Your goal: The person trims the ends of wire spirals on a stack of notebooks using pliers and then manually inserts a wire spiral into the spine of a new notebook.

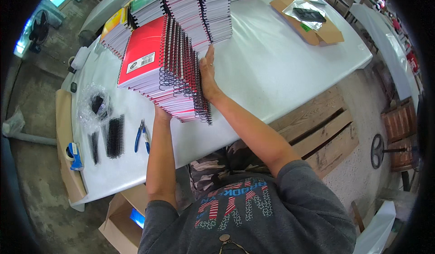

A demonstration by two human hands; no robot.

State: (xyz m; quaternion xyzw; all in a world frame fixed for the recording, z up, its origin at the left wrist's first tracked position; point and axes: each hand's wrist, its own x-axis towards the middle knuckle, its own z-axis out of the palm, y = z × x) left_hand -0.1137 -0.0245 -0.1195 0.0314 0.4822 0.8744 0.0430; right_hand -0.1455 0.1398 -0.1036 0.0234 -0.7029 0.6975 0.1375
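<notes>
A tall stack of red-covered spiral notebooks (146, 50) stands between my two hands, its black coil bindings facing right. My right hand (208, 75) presses along the coil side, thumb up and fingers partly behind the stack. At the near lower side, my left hand (162, 113) bears against the stack; its fingers are hidden by the notebooks. Directly behind stand more notebook stacks, one with a green cover (146, 1), one with a yellow cover (113, 23), and a taller pile (183, 9) with pink on top.
Blue-handled pliers (142, 136) lie near loose black binding coils (114, 136) and a clear plastic bag (94, 102). A blue tape dispenser (75, 156) sits at the left edge. Opened cardboard (294, 21) with a plastic packet lies far right. A wooden pallet (317, 122) is beside the table.
</notes>
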